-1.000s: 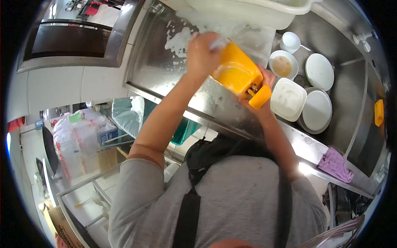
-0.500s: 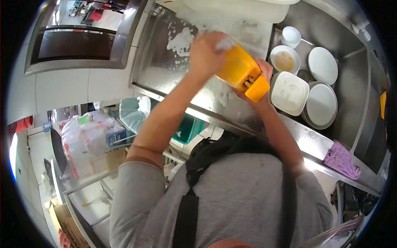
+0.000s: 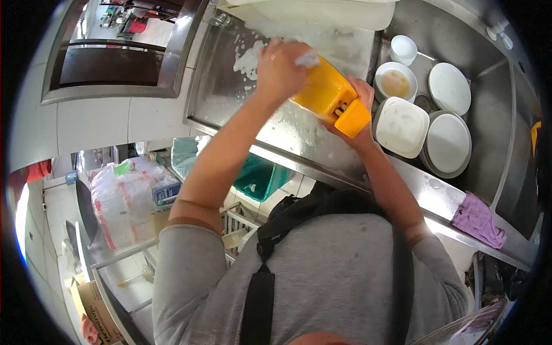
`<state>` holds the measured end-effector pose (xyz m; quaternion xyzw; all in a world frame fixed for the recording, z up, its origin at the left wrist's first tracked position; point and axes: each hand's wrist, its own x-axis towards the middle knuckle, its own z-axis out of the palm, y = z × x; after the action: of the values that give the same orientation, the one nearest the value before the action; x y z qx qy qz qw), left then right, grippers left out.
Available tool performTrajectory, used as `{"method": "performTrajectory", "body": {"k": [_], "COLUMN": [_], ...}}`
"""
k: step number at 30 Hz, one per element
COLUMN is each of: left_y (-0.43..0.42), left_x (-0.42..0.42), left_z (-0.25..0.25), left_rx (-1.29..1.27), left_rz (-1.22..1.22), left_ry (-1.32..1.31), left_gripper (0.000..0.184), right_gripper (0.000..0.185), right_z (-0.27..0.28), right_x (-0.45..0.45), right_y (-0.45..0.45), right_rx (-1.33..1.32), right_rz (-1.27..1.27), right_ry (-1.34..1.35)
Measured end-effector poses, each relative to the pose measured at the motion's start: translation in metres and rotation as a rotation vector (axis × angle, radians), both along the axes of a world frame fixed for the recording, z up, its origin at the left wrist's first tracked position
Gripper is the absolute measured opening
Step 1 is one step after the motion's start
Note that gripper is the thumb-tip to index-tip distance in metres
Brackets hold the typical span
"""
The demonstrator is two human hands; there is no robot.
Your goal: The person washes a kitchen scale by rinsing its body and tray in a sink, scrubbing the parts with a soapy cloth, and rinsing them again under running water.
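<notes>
My right hand [image 3: 361,118] grips a yellow plastic container [image 3: 326,89] from its far side and underneath, holding it tilted above the steel counter. At the container's near end is a squarish yellow part beside a dark opening. My left hand [image 3: 283,70] is curled against the container's upper left end. White suds [image 3: 307,59] show at its fingers; whatever it holds under them is hidden. Foam [image 3: 250,60] lies on the wet steel counter [image 3: 221,75] behind the left hand.
In the sink on the right stand stacked white plates [image 3: 448,141], a square white dish [image 3: 404,127], a bowl with brownish liquid [image 3: 395,84] and a small white bowl [image 3: 403,49]. A purple cloth [image 3: 477,220] hangs over the front edge. A white tub [image 3: 322,12] stands behind.
My left hand has shifted slightly left along the container. The container and my right hand have moved a little left and down, and the camera view has shifted slightly.
</notes>
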<state>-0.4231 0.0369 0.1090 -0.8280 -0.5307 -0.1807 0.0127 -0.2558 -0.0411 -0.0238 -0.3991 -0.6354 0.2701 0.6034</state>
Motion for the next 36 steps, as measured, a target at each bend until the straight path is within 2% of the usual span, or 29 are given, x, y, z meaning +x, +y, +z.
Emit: {"method": "performTrajectory", "body": {"k": [2, 4, 5, 6, 8, 10, 12, 14, 16, 17, 18, 20, 22, 24, 25, 27, 29, 30, 32, 33, 34, 35, 36], "left_y": [0.003, -0.005, -0.014, -0.011, 0.007, 0.011, -0.009, -0.006, 0.031, 0.044, 0.050, 0.052, 0.014, -0.024, -0.015, 0.018, 0.045, 0.043, 0.042, 0.032, 0.016, 0.000, -0.021], "left_x": [-0.004, 0.006, 0.017, 0.014, -0.005, -0.007, 0.018, 0.016, -0.015, -0.029, -0.031, -0.019, 0.024, 0.050, 0.043, 0.005, -0.043, -0.062, -0.076, -0.074, -0.069, -0.063, -0.046], "left_z": [0.003, 0.001, 0.017, 0.015, 0.007, 0.000, -0.002, -0.005, -0.016, -0.007, -0.008, 0.009, 0.004, 0.001, -0.005, -0.024, -0.043, -0.047, -0.048, -0.052, -0.045, -0.034, -0.024], "left_rx": [0.082, 0.011, -0.152, -0.156, -0.022, 0.019, -0.026, -0.034, 0.066, 0.079, 0.093, -0.206, -0.279, 0.077, 0.071, -0.107, -0.184, -0.173, -0.362, -0.375, -0.477, -0.566, -0.611], "left_rz": [0.057, 0.009, 0.005, 0.006, 0.059, 0.063, -0.077, -0.097, 0.032, 0.081, 0.081, 0.332, 0.393, -0.120, -0.115, 0.086, 0.259, 0.266, 0.509, 0.507, 0.313, 0.109, 0.113], "left_ry": [0.069, 0.001, 0.018, 0.013, 0.119, 0.081, -0.086, -0.113, -0.056, 0.179, 0.175, -0.450, -0.435, -0.048, -0.055, -0.095, 0.080, 0.067, -0.569, -0.578, -0.790, -0.998, -1.053], "left_gripper": [0.029, 0.034, 0.032, 0.032, 0.030, 0.026, 0.024, 0.026, 0.025, 0.026, 0.026, 0.025, 0.025, 0.027, 0.027, 0.047, 0.041, 0.041, 0.035, 0.035, 0.034, 0.033, 0.035], "right_gripper": [0.100, 0.101, 0.101, 0.101, 0.103, 0.103, 0.104, 0.101, 0.102, 0.103, 0.103, 0.103, 0.101, 0.098, 0.098, 0.099, 0.103, 0.107, 0.112, 0.117, 0.117, 0.116, 0.116], "right_z": [0.007, 0.002, 0.000, 0.000, 0.004, 0.000, -0.001, -0.001, -0.002, -0.001, 0.000, 0.000, -0.002, -0.004, -0.004, -0.003, -0.009, -0.011, -0.007, -0.008, -0.008, -0.008, -0.008], "right_x": [-0.002, -0.003, -0.002, -0.001, -0.001, -0.004, -0.003, 0.000, 0.000, 0.000, 0.000, -0.002, -0.001, 0.000, -0.001, -0.004, -0.004, -0.002, 0.005, 0.007, 0.007, 0.005, 0.003], "right_y": [0.000, 0.003, 0.000, 0.000, 0.000, 0.000, 0.003, 0.002, 0.000, 0.001, 0.003, 0.004, 0.006, 0.006, 0.006, 0.002, 0.002, 0.006, 0.014, 0.010, 0.011, 0.014, 0.016], "right_rx": [0.006, -0.009, -0.038, -0.042, 0.013, 0.012, 0.000, -0.028, -0.036, -0.038, -0.024, 0.015, 0.003, 0.017, 0.010, -0.060, -0.022, 0.018, -0.034, -0.117, -0.124, -0.187, -0.253], "right_rz": [-0.038, -0.032, -0.014, -0.014, -0.032, -0.041, -0.063, -0.028, -0.022, -0.025, -0.027, -0.057, -0.039, -0.044, -0.039, -0.042, -0.037, -0.047, 0.028, 0.114, 0.115, 0.208, 0.301], "right_ry": [-0.070, -0.004, 0.054, 0.050, -0.072, -0.034, -0.003, 0.042, 0.010, -0.016, -0.019, -0.069, -0.036, -0.008, -0.014, 0.012, -0.014, -0.035, -0.012, 0.022, 0.009, 0.210, 0.412]}}
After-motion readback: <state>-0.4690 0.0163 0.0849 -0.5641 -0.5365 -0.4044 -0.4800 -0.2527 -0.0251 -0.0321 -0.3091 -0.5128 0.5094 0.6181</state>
